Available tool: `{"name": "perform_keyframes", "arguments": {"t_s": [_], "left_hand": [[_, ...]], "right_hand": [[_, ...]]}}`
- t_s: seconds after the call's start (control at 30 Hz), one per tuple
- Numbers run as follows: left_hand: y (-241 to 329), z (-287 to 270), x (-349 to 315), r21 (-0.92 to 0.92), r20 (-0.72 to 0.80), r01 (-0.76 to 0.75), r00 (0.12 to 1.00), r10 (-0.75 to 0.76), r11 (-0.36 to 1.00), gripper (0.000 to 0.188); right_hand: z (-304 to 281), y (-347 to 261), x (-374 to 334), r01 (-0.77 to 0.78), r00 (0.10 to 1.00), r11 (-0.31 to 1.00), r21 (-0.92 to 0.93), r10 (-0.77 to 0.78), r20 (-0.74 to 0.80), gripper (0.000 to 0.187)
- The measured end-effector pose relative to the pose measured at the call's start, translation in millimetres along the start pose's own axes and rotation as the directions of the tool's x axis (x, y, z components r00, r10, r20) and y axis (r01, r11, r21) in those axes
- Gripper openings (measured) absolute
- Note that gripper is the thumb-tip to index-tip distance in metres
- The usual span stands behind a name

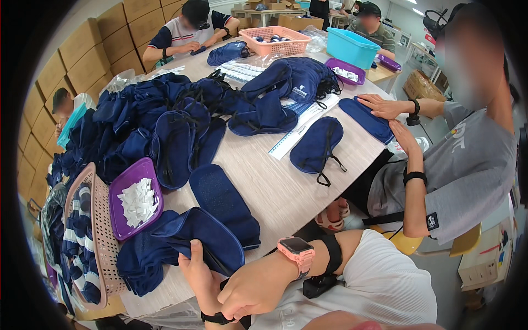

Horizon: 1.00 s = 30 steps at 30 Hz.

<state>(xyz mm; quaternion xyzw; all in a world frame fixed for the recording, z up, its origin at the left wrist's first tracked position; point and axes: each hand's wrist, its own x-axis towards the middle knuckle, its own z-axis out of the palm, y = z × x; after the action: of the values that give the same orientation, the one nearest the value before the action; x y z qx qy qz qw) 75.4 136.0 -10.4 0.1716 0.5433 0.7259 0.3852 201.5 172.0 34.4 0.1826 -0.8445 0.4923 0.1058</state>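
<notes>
My left hand [199, 276] is closed on the lower edge of a navy eye mask [217, 236], thumb up against the cloth. Its fingers are partly hidden behind the mask. Across my left wrist lies my right hand [247, 290], its fingers curled at a black wristband [215, 318] there. A pink smartwatch [296, 248] and a black strap are on my right wrist. Beside the held mask is a bunched navy cloth pile [144, 258]; another navy piece [223, 201] lies flat just beyond.
A purple tray [116, 192] holds white slips. Left of it stands a pink basket [99, 231] with rolled navy-and-white bundles. A large heap of navy masks [126, 115] covers the table's left. At right, a co-worker's hands press a navy piece [366, 118]; a strapped mask [318, 144] lies nearby.
</notes>
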Motion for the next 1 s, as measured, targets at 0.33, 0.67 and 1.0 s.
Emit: {"name": "perform_keyframes", "arguments": {"t_s": [0.33, 0.67, 1.0], "left_hand": [[0.4, 1.9, -1.3, -0.022, -0.004, -0.011, 1.000, 0.011, 1.000, 0.021], [-0.1, 1.1, -1.9, -0.048, 0.010, -0.022, 1.000, 0.022, 0.999, 0.021], [-0.4, -1.1, -1.0, -0.039, 0.008, -0.034, 0.999, 0.035, 0.999, 0.019]], "right_hand": [[-0.2, 0.2, -1.4, -0.014, 1.000, 1.000, 0.002, 0.014, 0.014, 0.016], [1.4, 1.8, -0.4, -0.012, 1.000, 1.000, -0.012, 0.012, 0.026, 0.016], [2.0, 1.7, 0.3, -0.056, 0.995, 0.998, -0.024, 0.057, 0.081, 0.017]]}}
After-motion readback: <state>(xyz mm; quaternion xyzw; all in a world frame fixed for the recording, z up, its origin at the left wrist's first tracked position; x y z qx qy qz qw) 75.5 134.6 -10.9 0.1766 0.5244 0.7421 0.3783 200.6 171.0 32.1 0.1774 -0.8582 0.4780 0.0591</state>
